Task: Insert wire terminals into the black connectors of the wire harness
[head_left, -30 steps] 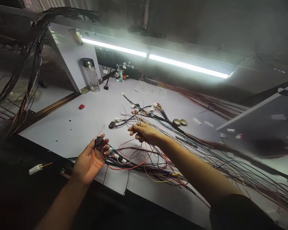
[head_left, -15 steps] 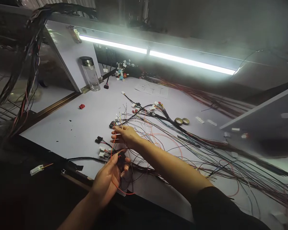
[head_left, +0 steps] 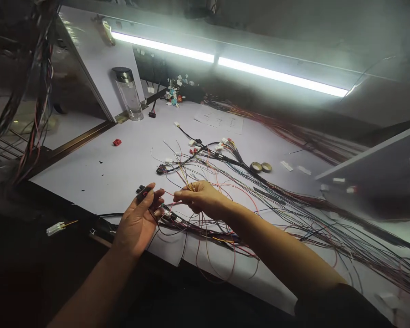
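Note:
Between thumb and fingers, my left hand [head_left: 136, 225] holds a black connector [head_left: 143, 194] with a bit of red on it. To its right, my right hand [head_left: 203, 198] is closed on several thin wires [head_left: 183, 175], some yellowish. A red wire [head_left: 168, 192] sticks out of its fingertips toward the connector; I cannot tell whether its tip touches anything. Beneath both hands runs a dark wire bundle [head_left: 198, 231] near the table's front edge. A black plug [head_left: 161, 169] with wires lies just beyond the hands.
A glass bottle [head_left: 131, 98] stands at the back left, near a red connector [head_left: 117, 142]. Two tape rolls [head_left: 260, 167] lie right of the white-plugged harness [head_left: 225, 150]. Long loose wires [head_left: 324, 228] stretch rightward. A paper sheet [head_left: 220, 120] lies at the back under the tube light [head_left: 276, 75].
My left hand has moved left and up with the black connector. My right hand has shifted right, away from it, with the wires. The view has also tilted slightly.

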The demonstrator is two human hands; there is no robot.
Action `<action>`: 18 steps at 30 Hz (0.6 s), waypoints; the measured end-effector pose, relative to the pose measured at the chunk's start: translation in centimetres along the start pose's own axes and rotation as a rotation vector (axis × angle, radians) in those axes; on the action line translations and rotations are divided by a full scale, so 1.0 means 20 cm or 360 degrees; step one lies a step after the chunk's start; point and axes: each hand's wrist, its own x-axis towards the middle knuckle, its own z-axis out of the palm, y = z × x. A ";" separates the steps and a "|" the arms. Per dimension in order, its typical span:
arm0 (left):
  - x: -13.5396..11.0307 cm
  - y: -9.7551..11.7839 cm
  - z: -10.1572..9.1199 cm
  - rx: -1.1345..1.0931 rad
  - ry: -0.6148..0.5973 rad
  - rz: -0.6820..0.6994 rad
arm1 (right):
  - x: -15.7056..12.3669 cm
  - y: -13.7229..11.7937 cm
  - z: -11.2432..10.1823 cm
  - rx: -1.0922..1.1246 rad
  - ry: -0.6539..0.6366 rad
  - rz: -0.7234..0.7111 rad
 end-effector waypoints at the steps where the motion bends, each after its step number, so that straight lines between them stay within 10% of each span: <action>1: 0.00 -0.01 0.01 0.0031 -0.0030 0.0027 | -0.01 0.02 0.01 -0.0003 -0.0021 0.0023; 7: 0.00 -0.05 0.04 0.0152 0.0015 0.0104 | -0.05 0.09 0.04 -0.0020 0.0014 0.0054; 18: -0.02 -0.05 0.05 0.0097 0.0033 0.0042 | -0.03 0.20 0.12 -0.0266 0.0584 -0.0600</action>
